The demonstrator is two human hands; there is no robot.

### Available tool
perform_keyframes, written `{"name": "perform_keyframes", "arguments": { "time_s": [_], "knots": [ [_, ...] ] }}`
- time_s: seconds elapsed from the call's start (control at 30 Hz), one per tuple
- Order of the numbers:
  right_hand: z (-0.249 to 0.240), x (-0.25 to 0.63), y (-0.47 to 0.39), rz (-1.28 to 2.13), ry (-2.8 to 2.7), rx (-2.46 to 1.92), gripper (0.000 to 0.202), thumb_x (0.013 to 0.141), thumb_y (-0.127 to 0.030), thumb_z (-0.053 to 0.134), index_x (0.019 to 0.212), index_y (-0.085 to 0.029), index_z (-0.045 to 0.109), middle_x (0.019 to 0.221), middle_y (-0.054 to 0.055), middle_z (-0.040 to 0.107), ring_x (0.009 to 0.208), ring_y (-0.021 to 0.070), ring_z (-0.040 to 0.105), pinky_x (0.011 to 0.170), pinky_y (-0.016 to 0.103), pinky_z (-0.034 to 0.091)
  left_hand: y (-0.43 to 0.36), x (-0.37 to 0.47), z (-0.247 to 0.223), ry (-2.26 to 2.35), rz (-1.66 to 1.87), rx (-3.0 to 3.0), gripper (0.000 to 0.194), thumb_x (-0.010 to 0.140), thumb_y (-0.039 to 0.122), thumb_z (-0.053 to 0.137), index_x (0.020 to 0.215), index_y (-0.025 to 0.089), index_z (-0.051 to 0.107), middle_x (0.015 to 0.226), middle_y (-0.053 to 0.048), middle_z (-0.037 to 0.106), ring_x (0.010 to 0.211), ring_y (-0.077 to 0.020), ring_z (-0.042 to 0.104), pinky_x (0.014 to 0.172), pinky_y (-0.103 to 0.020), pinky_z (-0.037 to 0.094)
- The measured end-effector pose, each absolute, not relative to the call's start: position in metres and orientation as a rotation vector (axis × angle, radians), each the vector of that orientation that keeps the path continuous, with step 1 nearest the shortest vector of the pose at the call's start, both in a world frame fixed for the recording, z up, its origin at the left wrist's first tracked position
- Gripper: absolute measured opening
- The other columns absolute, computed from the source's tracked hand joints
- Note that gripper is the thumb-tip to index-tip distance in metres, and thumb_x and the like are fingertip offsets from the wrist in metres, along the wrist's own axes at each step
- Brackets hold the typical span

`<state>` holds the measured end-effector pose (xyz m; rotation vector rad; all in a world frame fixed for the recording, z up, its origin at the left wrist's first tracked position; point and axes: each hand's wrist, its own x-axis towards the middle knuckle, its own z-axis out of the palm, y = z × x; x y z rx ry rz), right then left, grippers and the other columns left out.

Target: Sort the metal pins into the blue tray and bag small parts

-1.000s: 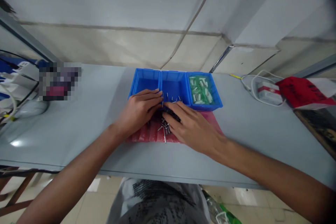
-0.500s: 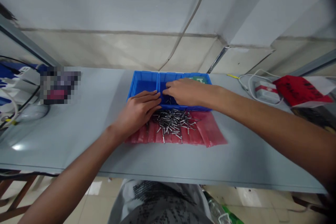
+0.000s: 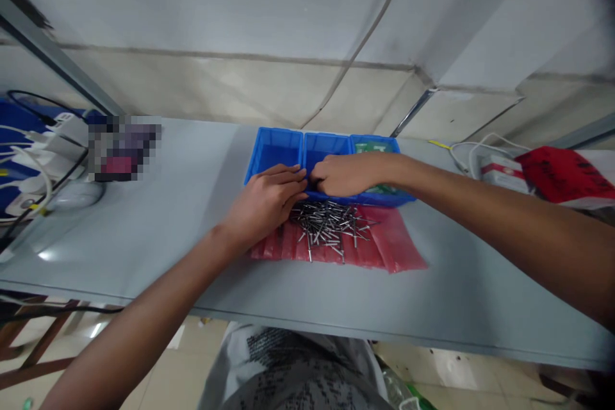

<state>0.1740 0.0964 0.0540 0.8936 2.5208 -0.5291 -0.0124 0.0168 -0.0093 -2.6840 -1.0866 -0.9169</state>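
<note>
Three blue bins [image 3: 277, 144] stand side by side near the back of the grey table. My right hand [image 3: 343, 174] reaches into the middle bin, its fingers curled; what they hold, if anything, is hidden. Green packets [image 3: 375, 148] lie in the right bin. My left hand [image 3: 271, 200] rests over the front edge of the left bin, fingers extended and lying close together. In front of the bins a pile of metal rivets [image 3: 329, 224] lies on a red plastic bag [image 3: 398, 243].
At the left are a power strip with white plugs [image 3: 65, 141] and cables. A white box [image 3: 504, 173] and a red packet [image 3: 567, 173] lie at the right. The wall [image 3: 240, 86] rises behind the table [image 3: 158, 205].
The view has shifted, so the bins and bag appear farther right. My right hand is still in the middle bin, its fingers more curled. My left hand has stayed at the bin edge.
</note>
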Motion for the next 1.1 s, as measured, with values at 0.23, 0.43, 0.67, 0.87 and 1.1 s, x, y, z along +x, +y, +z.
{"name": "perform_keyframes", "arguments": {
  "time_s": [0.23,0.43,0.67,0.87,1.1],
  "knots": [
    [0.076,0.197,0.097,-0.96,2.525,0.91,0.014,0.09,-0.023,0.059,0.098,-0.024,0.071,0.091,0.0,0.075,0.073,0.0146,0.067,0.064,0.026,0.048,0.017,-0.011,-0.011,-1.143,-0.963,-2.713,0.018,0.097,0.021,0.063,0.11,0.015,0.074,0.113,-0.007,0.078,0.114,-0.0235,0.072,0.1,-0.042,0.063],
    [0.065,0.198,0.047,-0.701,2.963,1.027,0.008,0.09,-0.02,0.067,0.097,-0.021,0.072,0.098,0.002,0.075,0.092,0.0192,0.068,0.082,0.032,0.048,0.016,-0.014,-0.01,-1.107,-0.921,-2.74,0.018,0.094,0.01,0.061,0.106,0.012,0.074,0.119,-0.01,0.076,0.117,-0.0262,0.071,0.102,-0.043,0.062],
    [0.063,0.216,0.038,-0.484,3.148,1.207,0.031,0.098,-0.017,0.049,0.116,-0.023,0.073,0.119,0.004,0.075,0.107,0.0209,0.069,0.098,0.036,0.048,0.019,-0.017,-0.012,-1.064,-0.962,-2.723,0.021,0.097,0.023,0.064,0.114,0.015,0.073,0.12,-0.008,0.075,0.116,-0.0244,0.072,0.1,-0.043,0.062],
    [0.033,0.207,0.084,-0.291,2.865,1.07,0.042,0.086,-0.003,0.044,0.115,-0.014,0.072,0.116,0.014,0.074,0.11,0.0262,0.067,0.091,0.037,0.048,0.019,-0.014,-0.01,-1.07,-1.019,-2.69,0.02,0.096,0.023,0.067,0.111,0.013,0.074,0.114,-0.007,0.077,0.113,-0.0221,0.073,0.099,-0.039,0.063],
    [0.038,0.2,0.086,-0.28,2.717,0.837,0.025,0.079,-0.004,0.055,0.086,-0.017,0.075,0.087,0.01,0.074,0.078,0.0218,0.066,0.072,0.034,0.043,0.018,-0.013,-0.009,-1.054,-0.975,-2.665,0.02,0.095,0.022,0.067,0.111,0.012,0.073,0.114,-0.007,0.077,0.111,-0.023,0.074,0.099,-0.04,0.063]
  ]
}}
